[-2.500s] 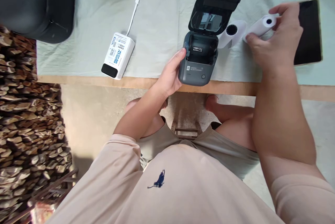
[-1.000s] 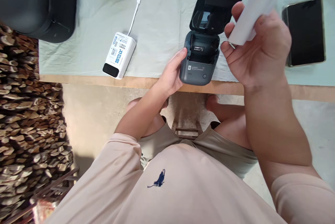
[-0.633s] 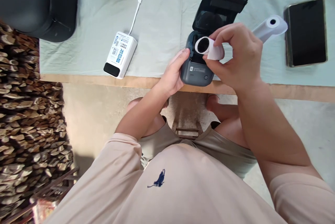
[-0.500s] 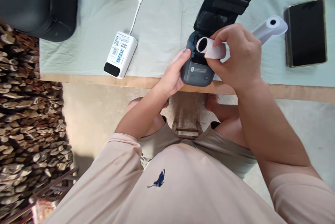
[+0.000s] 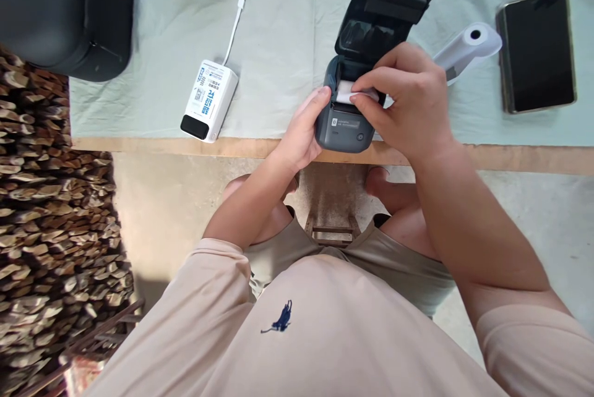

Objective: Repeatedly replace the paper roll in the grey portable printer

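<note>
Fingers of the right hand [image 5: 413, 100] pinch a white paper roll [image 5: 344, 93] inside the open gray printer [image 5: 344, 136], upper center of the frame; the left hand [image 5: 302, 132] holds the printer's left side.

Soft green, grey and white

Pale green cloth [image 5: 273, 32] crosses the top of the frame above the tan bench [image 5: 139, 145] edge. Right of upper centre, the printer [image 5: 341, 134] is dark grey, the paper roll [image 5: 344, 98] inside white. Left of upper centre, the power bank [image 5: 212, 100] is white with blue print. Low centre, the beige shirt [image 5: 357, 335] bears a navy emblem [image 5: 281, 319].
</note>
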Available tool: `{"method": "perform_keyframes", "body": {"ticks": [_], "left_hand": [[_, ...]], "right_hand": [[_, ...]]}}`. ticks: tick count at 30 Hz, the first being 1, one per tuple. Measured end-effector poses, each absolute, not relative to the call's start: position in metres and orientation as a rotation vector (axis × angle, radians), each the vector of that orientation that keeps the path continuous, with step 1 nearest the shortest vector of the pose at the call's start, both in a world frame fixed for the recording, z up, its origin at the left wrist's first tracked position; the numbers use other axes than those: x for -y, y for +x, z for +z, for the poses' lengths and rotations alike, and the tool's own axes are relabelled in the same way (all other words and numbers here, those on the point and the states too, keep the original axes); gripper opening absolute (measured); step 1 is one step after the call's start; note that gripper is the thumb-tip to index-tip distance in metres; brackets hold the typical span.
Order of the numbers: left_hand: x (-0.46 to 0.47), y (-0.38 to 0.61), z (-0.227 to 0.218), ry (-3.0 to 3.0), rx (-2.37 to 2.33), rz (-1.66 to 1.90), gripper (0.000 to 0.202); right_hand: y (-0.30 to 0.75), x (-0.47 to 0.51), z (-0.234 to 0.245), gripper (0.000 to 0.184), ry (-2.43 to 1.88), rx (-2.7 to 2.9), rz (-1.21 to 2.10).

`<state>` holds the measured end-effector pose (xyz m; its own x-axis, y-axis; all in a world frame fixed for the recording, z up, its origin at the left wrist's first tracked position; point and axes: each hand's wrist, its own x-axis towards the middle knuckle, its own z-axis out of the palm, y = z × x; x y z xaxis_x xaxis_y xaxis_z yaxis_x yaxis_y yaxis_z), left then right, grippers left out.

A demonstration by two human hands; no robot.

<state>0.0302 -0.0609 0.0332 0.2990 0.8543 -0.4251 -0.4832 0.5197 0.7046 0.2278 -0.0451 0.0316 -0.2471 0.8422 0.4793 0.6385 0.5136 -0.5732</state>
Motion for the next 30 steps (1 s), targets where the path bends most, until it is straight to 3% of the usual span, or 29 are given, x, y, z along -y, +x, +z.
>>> {"method": "perform_keyframes", "body": {"ticks": [4,10,16,23,30], "left_hand": [[0.06,0.033,0.038,0.427,-0.924,0.932,0.036],[0.063,0.031,0.046,0.414,-0.794,0.967,0.035],[0.065,0.029,0.043,0.421,-0.827,1.017,0.009],[0.066,0.028,0.042,0.449,-0.858,1.007,0.011],[0.065,0.026,0.033,0.513,-0.817,1.012,0.017]], "right_hand": [[0.223,0.053,0.031,0.016,-1.203,2.014,0.222],[0.215,0.06,0.029,0.021,-1.133,2.06,0.175],[0.209,0.065,0.03,0.028,-1.13,2.119,0.081],[0.211,0.065,0.027,0.036,-1.1,2.152,0.134],[0.207,0.065,0.027,0.03,-1.025,2.011,0.226]]}}
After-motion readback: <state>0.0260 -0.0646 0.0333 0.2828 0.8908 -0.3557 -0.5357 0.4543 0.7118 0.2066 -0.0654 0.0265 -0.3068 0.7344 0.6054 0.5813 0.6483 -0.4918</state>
